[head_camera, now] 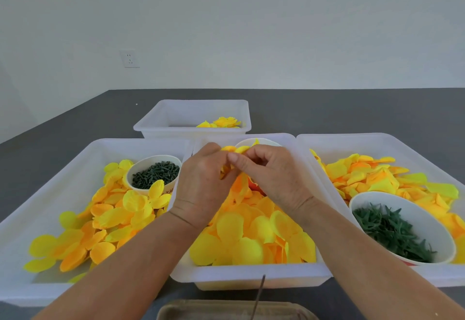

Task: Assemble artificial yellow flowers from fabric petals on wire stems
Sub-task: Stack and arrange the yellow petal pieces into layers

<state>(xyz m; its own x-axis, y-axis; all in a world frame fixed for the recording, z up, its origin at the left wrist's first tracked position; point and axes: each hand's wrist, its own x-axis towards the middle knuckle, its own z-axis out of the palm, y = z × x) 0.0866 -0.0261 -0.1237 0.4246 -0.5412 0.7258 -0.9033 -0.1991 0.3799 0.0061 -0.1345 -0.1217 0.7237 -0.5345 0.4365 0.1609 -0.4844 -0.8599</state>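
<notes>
Fingers of left hand (201,183) and right hand (274,176) pinch soft, rounded yellow fabric petals (237,149).

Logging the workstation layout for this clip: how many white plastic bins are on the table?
4. The far bin sits alone at the back; the left bin, middle bin and right bin form a row in front. None appears hidden.

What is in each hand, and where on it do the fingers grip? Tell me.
Both hands work on one yellow flower above the middle tray. The left hand and the right hand pinch its petals near the top; the exact spot is hidden by the fingers.
</notes>
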